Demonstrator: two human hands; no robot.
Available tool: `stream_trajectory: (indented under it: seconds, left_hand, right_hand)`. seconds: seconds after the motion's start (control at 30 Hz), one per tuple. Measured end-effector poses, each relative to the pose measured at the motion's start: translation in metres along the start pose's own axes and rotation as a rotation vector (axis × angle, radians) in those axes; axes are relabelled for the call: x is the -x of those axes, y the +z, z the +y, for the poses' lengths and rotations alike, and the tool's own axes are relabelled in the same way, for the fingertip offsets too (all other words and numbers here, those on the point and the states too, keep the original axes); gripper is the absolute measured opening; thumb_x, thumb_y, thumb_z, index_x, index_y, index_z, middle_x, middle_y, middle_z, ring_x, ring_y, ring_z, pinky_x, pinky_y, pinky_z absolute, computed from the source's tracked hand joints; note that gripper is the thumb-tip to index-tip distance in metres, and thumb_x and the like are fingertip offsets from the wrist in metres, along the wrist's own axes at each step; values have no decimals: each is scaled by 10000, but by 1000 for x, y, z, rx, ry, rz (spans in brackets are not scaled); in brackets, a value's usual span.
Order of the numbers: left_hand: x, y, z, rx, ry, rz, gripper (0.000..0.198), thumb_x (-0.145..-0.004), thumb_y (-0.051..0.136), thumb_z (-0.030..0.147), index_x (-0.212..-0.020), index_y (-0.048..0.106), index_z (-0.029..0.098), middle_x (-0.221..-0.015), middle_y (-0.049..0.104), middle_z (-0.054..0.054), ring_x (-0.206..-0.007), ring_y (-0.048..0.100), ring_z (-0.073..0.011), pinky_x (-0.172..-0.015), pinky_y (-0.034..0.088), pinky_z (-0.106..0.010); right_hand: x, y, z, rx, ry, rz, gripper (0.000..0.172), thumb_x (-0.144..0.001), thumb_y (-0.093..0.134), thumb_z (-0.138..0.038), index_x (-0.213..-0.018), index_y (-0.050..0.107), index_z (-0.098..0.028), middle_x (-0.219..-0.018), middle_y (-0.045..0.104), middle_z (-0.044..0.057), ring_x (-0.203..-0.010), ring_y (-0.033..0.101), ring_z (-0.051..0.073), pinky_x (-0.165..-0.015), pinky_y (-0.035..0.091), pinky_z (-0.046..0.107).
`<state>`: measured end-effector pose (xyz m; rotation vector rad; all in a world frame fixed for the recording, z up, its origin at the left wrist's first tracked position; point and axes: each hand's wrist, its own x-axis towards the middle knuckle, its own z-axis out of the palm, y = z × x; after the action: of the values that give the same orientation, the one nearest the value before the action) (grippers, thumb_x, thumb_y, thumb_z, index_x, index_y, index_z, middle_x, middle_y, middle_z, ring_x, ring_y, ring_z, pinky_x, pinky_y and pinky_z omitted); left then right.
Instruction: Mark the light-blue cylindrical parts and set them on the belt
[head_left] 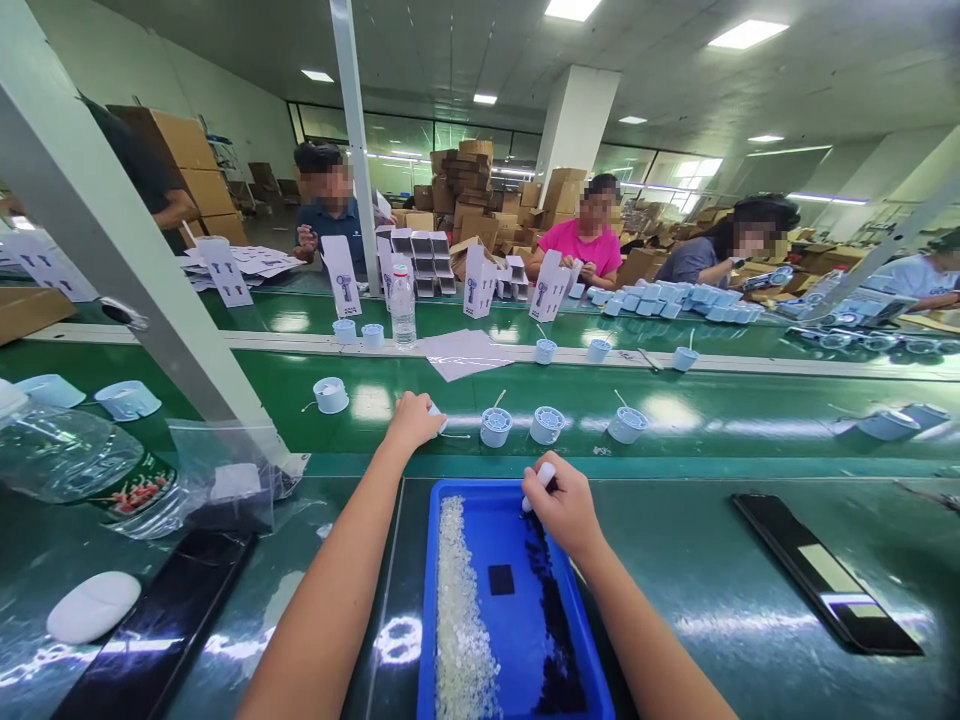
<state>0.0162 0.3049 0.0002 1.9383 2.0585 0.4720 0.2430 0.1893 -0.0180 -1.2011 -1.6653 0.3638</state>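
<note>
My left hand (pixel 411 421) reaches onto the green conveyor belt (pixel 675 440) and pinches a small white part (pixel 435 412) at its fingertips. My right hand (pixel 564 507) hangs over a blue plastic tray (pixel 480 488), gripping a white capsule-shaped piece (pixel 543 483). Pale granules (pixel 457 610) lie in a long heap along the tray's left side, and dark granules (pixel 559 620) lie along its right side. Several pale blue round cups (pixel 496 427) with thin stems stand on the belt, just beyond and to the right of my left hand.
A crumpled plastic bag (pixel 225 490) and a large water bottle (pixel 64 455) lie at the left, beside a white oval object (pixel 94 607). Black flat panels (pixel 825 575) lie on both sides of the tray. Co-workers (pixel 589 240) sit across the belts among printed cartons and stacked cardboard boxes (pixel 469 190).
</note>
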Motion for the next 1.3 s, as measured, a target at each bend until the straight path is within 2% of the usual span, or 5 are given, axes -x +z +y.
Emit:
stream_trajectory:
  seconds: [0.3,0.43,0.67,0.93,1.3]
  left_hand:
    - [2,-4,5,140,-30,55,269,-711,622,333,-632,405,196,-802,471,-61,-866,512,-239,-719,403,-300]
    - [7,-10,12,541,-42,59,359,-668,657,329,-601,327,204,-672,418,-3,-680,479,-164,-592,389,-262]
    - [25,-32,40,1186,-80,-134,423,-559,743,370,-665,372,195,-665,507,9,-631,524,-133,-567,447,-260]
    - [38,-42,61,1289,-7,-281,387,-565,733,365,-691,417,181,-659,531,24,-623,532,-115,-598,447,-256]
    - [49,-46,72,1204,136,-372,391,-596,738,361,-689,405,177,-669,487,34,-602,468,-89,-595,386,-237]
  right_hand:
    - [2,3,-2,-61,-88,-177,215,-801,494,-233,-612,392,-216,-547,412,-51,-503,373,100,-491,308,226]
    - [5,-2,-12,-196,-132,-158,237,-807,495,-206,-599,383,-216,-562,446,-41,-517,411,103,-513,342,228]
    - [14,0,-26,-284,-176,-534,209,-753,535,-156,-586,418,-205,-561,467,-46,-512,409,96,-509,336,228]
    - [4,-4,-21,-587,102,175,132,-862,580,-329,-906,578,-204,-835,659,34,-743,661,178,-696,528,312]
    - [0,-4,-18,-662,195,210,201,-863,598,-369,-971,584,-199,-938,689,64,-896,672,210,-816,546,369]
